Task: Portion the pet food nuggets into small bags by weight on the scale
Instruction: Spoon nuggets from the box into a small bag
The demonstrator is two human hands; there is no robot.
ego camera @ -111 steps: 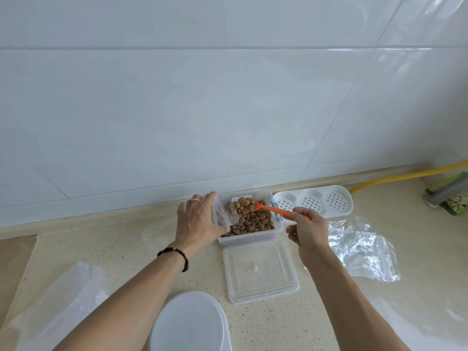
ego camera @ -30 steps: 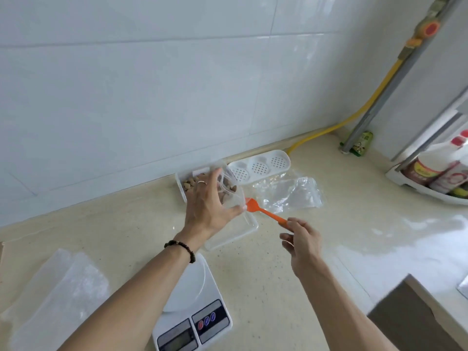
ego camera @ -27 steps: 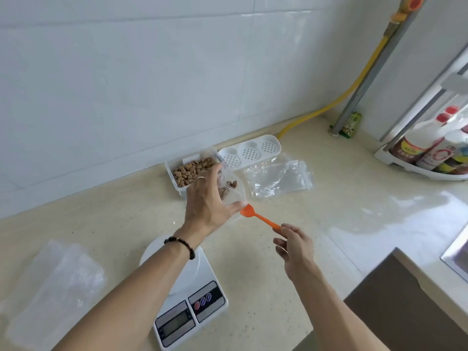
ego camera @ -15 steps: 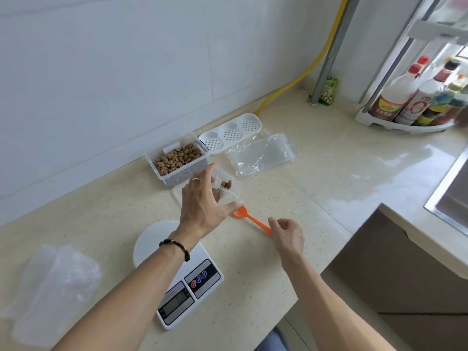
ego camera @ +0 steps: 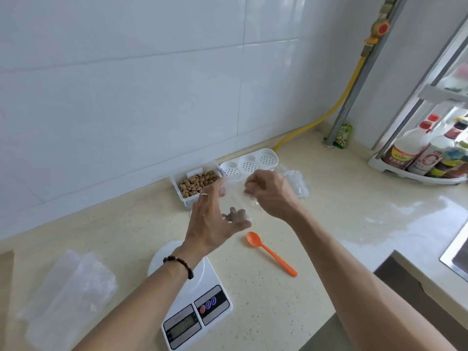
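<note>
We see both hands raised over the counter with a small clear bag (ego camera: pixel 236 202) stretched between them. The right hand (ego camera: pixel 269 196) has its fingertips curled in and pinching the bag's top right edge. The left hand (ego camera: pixel 212 221) holds the bag's left side, fingers extended along the film and the thumb stretched under its bottom, where a few brown nuggets (ego camera: pixel 234 215) sit; the picture is blurred here, so we cannot tell just how tightly the left fingers close. A ring shows on one left finger and a dark bead bracelet (ego camera: pixel 179 264) circles the left wrist.

Just near of the hands an orange spoon (ego camera: pixel 269 252) lies flat on the speckled countertop (ego camera: pixel 316 249), bowl toward the far left, handle toward the near right, touched by neither hand. To the near left of it stands the white scale (ego camera: pixel 197 307), its round platter partly hidden under the left forearm, its display and buttons on the near edge.

Far of the hands, against the tiled wall, we find the clear tub of nuggets (ego camera: pixel 196 183), and right beside it a white perforated tray (ego camera: pixel 249 164). More clear bags (ego camera: pixel 297 183) lie behind the right hand. A heap of plastic film (ego camera: pixel 68 297) sits at the near left. Bottles (ego camera: pixel 428 155) stand on a rack at the far right.
</note>
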